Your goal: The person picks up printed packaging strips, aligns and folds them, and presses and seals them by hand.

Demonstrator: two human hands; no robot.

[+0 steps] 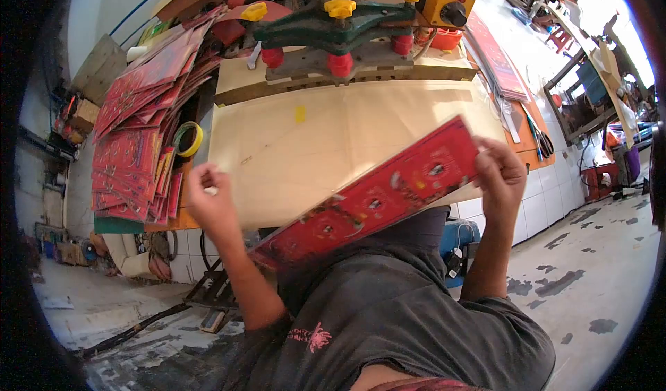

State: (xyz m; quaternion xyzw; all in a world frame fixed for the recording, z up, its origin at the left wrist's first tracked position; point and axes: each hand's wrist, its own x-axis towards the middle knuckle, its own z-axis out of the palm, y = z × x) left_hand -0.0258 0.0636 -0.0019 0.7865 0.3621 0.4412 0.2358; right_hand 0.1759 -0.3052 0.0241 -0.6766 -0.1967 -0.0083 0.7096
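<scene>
A long red printed sheet (374,200) with a row of repeated designs slants across my lap and the front of the work board. My right hand (501,172) pinches its upper right end, while the lower left end reaches down near my left forearm. My left hand (210,191) is raised beside the board's left edge, apart from the sheet. Its fingers are curled together, with a small pale spot at the fingertips; what they hold, if anything, I cannot make out. Under the sheet lies the cream-coloured board (277,162), with a yellow mark near its back.
A dark green press (326,30) with yellow knobs and red fittings stands behind the board. Piled red printed sheets (128,162) and a yellow tape roll (188,139) lie left. At right are more red sheets (496,58), scissors (542,141) and a yellow control box (445,3).
</scene>
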